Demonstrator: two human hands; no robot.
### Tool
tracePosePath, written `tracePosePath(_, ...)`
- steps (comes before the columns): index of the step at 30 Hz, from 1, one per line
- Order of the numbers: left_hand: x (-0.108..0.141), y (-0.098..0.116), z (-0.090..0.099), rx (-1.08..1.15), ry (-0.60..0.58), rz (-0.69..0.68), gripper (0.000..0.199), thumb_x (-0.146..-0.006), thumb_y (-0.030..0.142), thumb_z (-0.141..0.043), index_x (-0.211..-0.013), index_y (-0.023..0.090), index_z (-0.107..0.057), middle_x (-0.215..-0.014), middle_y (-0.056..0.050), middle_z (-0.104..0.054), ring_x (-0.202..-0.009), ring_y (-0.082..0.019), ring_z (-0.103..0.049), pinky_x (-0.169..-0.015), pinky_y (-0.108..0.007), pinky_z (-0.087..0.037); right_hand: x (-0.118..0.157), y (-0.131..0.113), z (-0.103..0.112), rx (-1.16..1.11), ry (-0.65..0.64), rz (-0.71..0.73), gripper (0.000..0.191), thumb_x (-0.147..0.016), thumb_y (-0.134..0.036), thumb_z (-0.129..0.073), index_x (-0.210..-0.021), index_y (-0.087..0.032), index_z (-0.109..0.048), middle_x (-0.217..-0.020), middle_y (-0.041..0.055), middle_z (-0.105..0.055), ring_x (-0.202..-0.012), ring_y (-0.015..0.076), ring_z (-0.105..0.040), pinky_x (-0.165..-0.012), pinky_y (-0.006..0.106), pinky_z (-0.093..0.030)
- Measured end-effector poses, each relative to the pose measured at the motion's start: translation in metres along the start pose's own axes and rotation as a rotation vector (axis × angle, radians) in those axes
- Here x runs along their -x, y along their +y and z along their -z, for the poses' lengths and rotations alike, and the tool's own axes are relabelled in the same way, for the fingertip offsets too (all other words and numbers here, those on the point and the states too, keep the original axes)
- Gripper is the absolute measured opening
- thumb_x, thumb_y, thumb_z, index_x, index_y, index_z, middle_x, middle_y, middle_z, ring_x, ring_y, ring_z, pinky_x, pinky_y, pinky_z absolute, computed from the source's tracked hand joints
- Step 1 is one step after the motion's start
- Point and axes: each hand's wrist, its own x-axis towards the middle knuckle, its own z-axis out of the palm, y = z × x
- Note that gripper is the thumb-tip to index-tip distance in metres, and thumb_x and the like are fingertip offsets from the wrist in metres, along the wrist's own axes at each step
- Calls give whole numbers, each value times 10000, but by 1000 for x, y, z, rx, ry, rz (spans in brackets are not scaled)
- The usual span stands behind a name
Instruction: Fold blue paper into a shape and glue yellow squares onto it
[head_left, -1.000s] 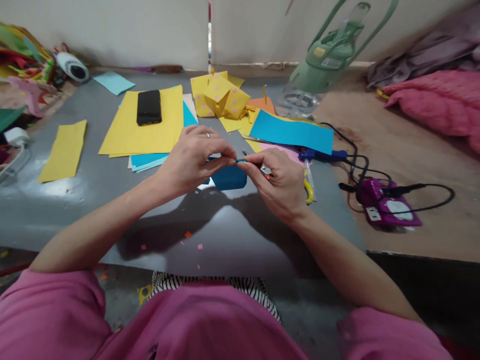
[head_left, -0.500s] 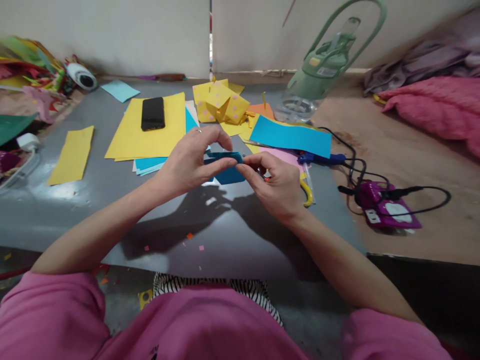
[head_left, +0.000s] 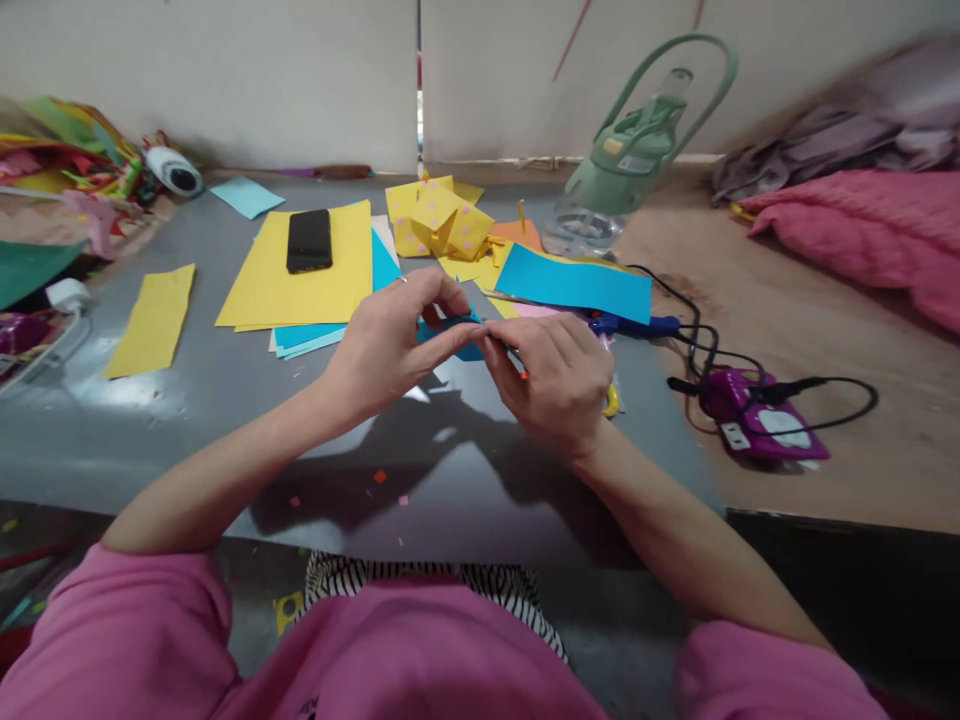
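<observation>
A folded piece of blue paper (head_left: 471,350) is held above the grey table top, partly hidden by my fingers. My left hand (head_left: 397,335) pinches it from the left, thumb along the near side and fingers curled over the far side. From the right, my right hand (head_left: 551,375) closes thumb and fingertips on its right end. Both sets of fingertips meet there. Just beyond my hands lie a flat blue strip of paper (head_left: 574,284) and a folded yellow paper shape with pink dots (head_left: 442,222).
A black phone (head_left: 309,240) rests on stacked yellow paper (head_left: 255,290). A green water bottle (head_left: 622,165) stands at the back right. Right of my hands are a blue-handled tool (head_left: 652,326), black cables and a purple power socket (head_left: 765,415). A yellow strip (head_left: 152,320) lies left.
The blue paper has tilted, so less of its near face shows. My right hand has turned, its knuckles rolling upward and its fingers closing further over the right end. The camera view has shifted slightly.
</observation>
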Motion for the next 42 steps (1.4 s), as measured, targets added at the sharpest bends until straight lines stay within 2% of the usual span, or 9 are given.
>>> tracePosePath(6,5,0,-4,246,-29,124,418,-893,622,-660,-838,210,-623,-790,-4,-706,-526,-89,-597,-485,-244,-483,-2,-2,-1,-19,60,41,63,-993,-244,-614,-975,-213,-666,-811,31,-771,-717,184,-645,-694,327,-477)
tracePosePath(11,7,0,-4,276,-39,174,475,-870,682,-643,-834,208,-647,-808,-18,-734,-514,-100,-641,-436,-237,-477,-2,-2,-2,-68,-6,-8,153,-1019,-262,-563,-910,-226,-664,-787,28,-737,-717,179,-607,-711,329,-447)
tracePosePath(18,7,0,-5,264,-35,133,405,-889,597,-683,-834,199,-634,-817,-11,-728,-511,-88,-658,-425,-199,-459,0,1,-2,-141,-25,-10,107,-1007,-249,-583,-957,-204,-666,-812,43,-729,-762,188,-611,-719,337,-445)
tracePosePath(27,5,2,-4,314,-43,242,272,-881,441,-745,-859,194,-635,-839,-3,-734,-503,-72,-637,-383,-167,-390,0,-2,-2,-180,-29,-76,70,-995,-260,-610,-959,-217,-652,-815,38,-734,-764,200,-632,-709,346,-456)
tracePosePath(32,6,-2,-5,272,-64,144,164,-919,351,-703,-872,206,-641,-857,9,-714,-536,-68,-621,-473,-190,-463,-1,-1,-2,-216,-35,-66,84,-988,-232,-608,-916,-208,-644,-786,43,-713,-748,199,-624,-691,342,-463)
tracePosePath(37,4,-4,-2,46,-1,-20,21,-911,198,-685,-930,207,-684,-872,0,-708,-728,-102,-646,-652,-216,-528,0,-1,0,-280,-89,-125,109,-1000,-258,-590,-916,-218,-648,-812,40,-710,-757,192,-624,-696,337,-470)
tracePosePath(40,1,-4,1,-1,-25,-60,131,-924,179,-661,-1034,215,-725,-890,-4,-714,-735,-99,-640,-674,-219,-528,0,-1,1,-343,-98,-171,96,-996,-258,-598,-925,-224,-653,-827,34,-713,-769,190,-632,-698,332,-480)
tracePosePath(42,-1,-4,2,-17,-43,-84,124,-930,181,-657,-1007,213,-750,-877,-8,-710,-717,-97,-634,-661,-218,-520,0,-1,0,-376,-87,-179,81,-989,-246,-608,-927,-220,-654,-834,37,-717,-777,189,-640,-700,331,-487)
